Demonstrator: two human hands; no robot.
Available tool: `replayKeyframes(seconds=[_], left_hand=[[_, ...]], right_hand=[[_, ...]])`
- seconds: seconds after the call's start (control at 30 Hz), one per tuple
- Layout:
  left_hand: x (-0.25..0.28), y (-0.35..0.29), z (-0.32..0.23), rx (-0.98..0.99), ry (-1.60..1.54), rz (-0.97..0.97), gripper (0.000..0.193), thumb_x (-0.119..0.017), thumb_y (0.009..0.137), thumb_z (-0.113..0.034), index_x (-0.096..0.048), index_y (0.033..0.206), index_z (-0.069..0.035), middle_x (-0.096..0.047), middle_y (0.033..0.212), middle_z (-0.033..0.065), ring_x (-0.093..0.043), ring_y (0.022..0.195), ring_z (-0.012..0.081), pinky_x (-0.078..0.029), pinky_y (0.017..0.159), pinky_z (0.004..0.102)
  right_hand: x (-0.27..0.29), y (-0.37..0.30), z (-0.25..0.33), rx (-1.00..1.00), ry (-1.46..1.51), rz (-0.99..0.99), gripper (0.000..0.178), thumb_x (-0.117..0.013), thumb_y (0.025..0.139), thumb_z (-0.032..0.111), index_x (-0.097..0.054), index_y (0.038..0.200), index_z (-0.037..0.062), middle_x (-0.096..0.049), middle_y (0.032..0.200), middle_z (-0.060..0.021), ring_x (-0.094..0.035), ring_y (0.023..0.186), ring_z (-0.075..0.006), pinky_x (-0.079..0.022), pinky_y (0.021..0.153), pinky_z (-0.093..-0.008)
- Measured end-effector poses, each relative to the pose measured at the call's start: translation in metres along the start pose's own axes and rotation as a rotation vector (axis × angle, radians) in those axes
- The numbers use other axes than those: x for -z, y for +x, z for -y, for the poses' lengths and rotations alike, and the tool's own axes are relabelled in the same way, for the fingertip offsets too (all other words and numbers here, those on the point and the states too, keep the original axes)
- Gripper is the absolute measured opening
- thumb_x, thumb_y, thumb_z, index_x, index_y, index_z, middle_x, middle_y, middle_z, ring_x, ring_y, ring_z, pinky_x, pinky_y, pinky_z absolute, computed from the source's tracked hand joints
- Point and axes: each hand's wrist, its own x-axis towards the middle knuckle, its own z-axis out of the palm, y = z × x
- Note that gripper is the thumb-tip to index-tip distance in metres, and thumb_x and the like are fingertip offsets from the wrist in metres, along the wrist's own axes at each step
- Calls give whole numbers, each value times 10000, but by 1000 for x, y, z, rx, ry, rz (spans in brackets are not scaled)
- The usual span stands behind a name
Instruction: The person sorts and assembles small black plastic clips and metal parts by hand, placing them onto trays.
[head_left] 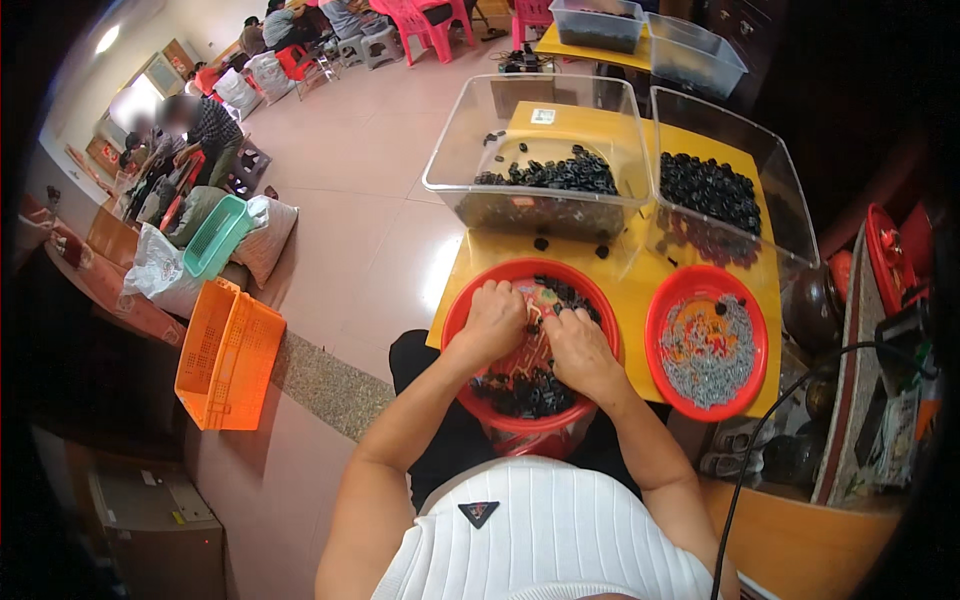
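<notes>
Black pieces: the dark heap point(535, 393) sits in the red basin point(466, 300), mostly just below the fingers on the side nearest the person's body. There's another dark batch point(573, 297) along the far right of the basin, up past the right hand point(578, 345).
Middle of the basin: a patterned bottom shows between the two hands, pretty much bare of pieces compared with the ends.
Basin edges: the rim rings both hands, with the left wrist and right wrist crossing over it. It's at the near left edge of the yellow bench point(632, 300), right in front of the person's lap.
Room to move: a narrow bare strip of bench on the right, then the red tray point(762, 340) full of small grey pins point(700, 375). Beyond the basin, two clear bins point(545, 215) point(782, 170) with more black pieces kinda wall things off. Open floor point(350, 250) to the left.
Left hand point(495, 318): fingers curled in, tips bunched close together over the basin. Can't tell what's in them, knuckles hide it.
Right hand: fingers bent too, tips pointing toward the left hand, small gap between the hands. Grip's too small to make out, so can't say if it's pinching a piece.
</notes>
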Motion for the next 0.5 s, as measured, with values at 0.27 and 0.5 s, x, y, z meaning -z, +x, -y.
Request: replayKeyframes(seconds=[0.27, 0.5], left_hand=[[42, 1, 1, 251, -802, -118, 272, -494, 692, 77, -472, 961, 42, -537, 765, 218, -548, 748, 357, -442, 651, 399], [52, 13, 5, 309, -1145, -223, 121, -533, 709, 132, -562, 799, 58, -555, 764, 106, -549, 734, 170, -439, 640, 264]], right_hand=[[35, 28, 5, 92, 259, -139, 120, -529, 690, -35, -501, 802, -3, -490, 786, -175, -483, 791, -343, -400, 702, -413], [44, 44, 8, 65, 470, -173, 185, -556, 679, -68, -484, 841, -15, -495, 792, -181, -511, 768, -351, -424, 675, -396]])
